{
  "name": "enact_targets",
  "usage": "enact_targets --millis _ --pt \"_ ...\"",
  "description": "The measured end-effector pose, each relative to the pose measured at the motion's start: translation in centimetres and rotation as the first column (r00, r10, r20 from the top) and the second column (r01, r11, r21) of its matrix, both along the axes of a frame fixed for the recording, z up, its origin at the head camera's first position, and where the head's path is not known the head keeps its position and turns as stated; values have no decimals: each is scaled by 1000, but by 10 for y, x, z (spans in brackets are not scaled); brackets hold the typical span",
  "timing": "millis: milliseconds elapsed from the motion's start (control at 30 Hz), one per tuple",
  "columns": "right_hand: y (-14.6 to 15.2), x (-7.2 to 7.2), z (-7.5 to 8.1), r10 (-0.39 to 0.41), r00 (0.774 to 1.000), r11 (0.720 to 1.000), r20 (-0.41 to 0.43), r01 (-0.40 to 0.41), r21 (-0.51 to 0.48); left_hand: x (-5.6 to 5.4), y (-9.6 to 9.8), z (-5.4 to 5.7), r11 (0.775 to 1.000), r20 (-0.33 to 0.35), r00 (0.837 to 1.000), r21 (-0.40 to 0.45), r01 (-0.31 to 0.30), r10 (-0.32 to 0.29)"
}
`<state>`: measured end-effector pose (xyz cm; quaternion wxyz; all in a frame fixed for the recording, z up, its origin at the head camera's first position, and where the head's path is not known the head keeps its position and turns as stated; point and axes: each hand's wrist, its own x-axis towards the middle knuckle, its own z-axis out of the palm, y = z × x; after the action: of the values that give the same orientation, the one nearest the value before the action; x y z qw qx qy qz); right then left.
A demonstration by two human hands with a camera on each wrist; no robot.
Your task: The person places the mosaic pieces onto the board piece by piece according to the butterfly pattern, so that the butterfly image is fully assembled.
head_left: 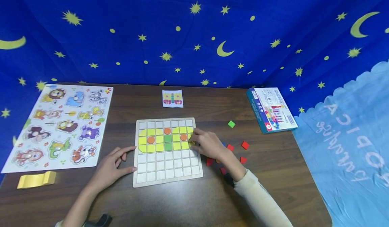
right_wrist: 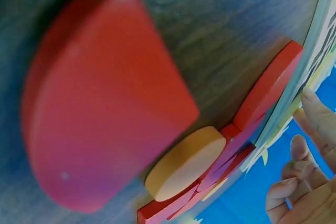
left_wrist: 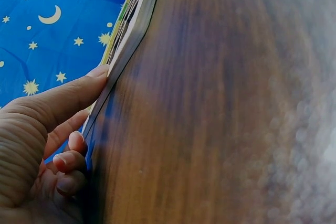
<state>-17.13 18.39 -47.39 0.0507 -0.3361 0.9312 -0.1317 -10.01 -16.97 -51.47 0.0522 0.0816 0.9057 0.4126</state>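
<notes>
Left hand (head_left: 109,168), fingers outstretched, touches the board (head_left: 164,165) at its left edge; I can't tell whether the right hand (head_left: 209,144), opposite, grips anything; best brace lightly

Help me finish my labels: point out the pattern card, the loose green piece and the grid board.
Pattern card (head_left: 172,99): head view, its printed middle.
Loose green piece (head_left: 231,124): head view, its top face.
Grid board (head_left: 169,166): head view, a bare lower cell.

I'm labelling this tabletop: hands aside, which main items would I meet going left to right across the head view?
Animal puzzle board, gridded board, loose green square, blue-and-white box.
</notes>
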Motion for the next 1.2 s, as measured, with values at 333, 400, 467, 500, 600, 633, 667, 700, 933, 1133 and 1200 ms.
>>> enact_targets --millis 333,400,467,500,600,633,667,700,933,1133,1200 --pt "-5 3 1 -43 997 997 -59 47 68 0 1 1 1000 2 1000 -9 3 -3" --pt "-5 4 0 -49 997 997 -67 54 64 0 1 0 1000 2 1000 -10 5 -5" --pt "-4 5 -2 -49 996 997 -70 53 61 1 1 0 1000 0 1000 -10 8 -8" --pt "-3 5 -2 -46 997 997 -69 50 58 1 2 0 1000 -2 1000 -10 9 -9" --pt "-2 6 -1 -42 997 996 -57 46 72 1 2 0 1000 -5 1000 -6 14 -14" --pt "-1 7 0 -40 998 996 -55 44 78 1 2 0 1000 -7 1000 -4 16 -16" --pt "0 8 0 -38 998 996 -54 42 83 1 2 -1 1000 -9 1000 -2 17 -17" --pt "1 9 1 -36 998 996 -53 41 84 1 2 -1 1000 -9 1000 -1 17 -17" --pt "16 14 6 -40 998 998 -54 42 38 0 2 0 1000 21 1000 6 13 -14" --pt "41 14 13 -111 993 994 -52 111 3 0 2 2 1000 11 1000 7 9 -10" --pt "51 14 15 -149 988 989 -50 149 1 1 1 2 1000 2 1000 6 8 -8"
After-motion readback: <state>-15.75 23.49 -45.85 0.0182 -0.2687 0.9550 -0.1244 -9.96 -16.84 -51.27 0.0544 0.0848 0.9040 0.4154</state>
